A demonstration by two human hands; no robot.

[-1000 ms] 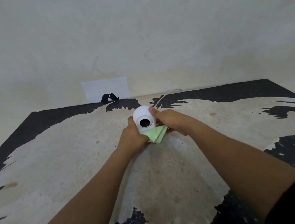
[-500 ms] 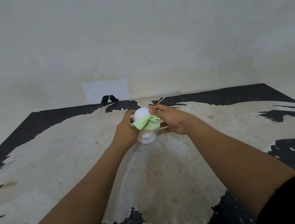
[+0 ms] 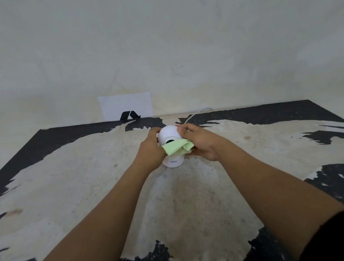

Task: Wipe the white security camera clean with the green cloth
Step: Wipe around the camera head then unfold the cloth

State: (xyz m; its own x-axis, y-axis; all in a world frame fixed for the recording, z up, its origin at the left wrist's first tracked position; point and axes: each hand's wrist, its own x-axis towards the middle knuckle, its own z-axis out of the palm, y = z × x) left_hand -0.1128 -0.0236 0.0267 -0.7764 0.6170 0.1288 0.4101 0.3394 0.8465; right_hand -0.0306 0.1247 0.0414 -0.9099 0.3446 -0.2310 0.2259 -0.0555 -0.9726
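The white security camera (image 3: 168,133) stands upright on the worn table, its round head above a short base (image 3: 173,162) with small lettering. My left hand (image 3: 151,150) grips its left side. My right hand (image 3: 201,142) holds the folded green cloth (image 3: 176,147) pressed across the front of the camera, just under the dark lens, which is mostly covered. A thin white cable (image 3: 196,113) runs from behind the camera toward the wall.
The table (image 3: 88,178) has a pale worn top with black patches along its edges. A white card with a black logo (image 3: 127,109) leans against the wall behind the table. The wall stands close behind the far edge.
The cloth rose from below the camera to cover the front of its head, then slid down a little, baring the top of the head. The camera's base came down onto the table.
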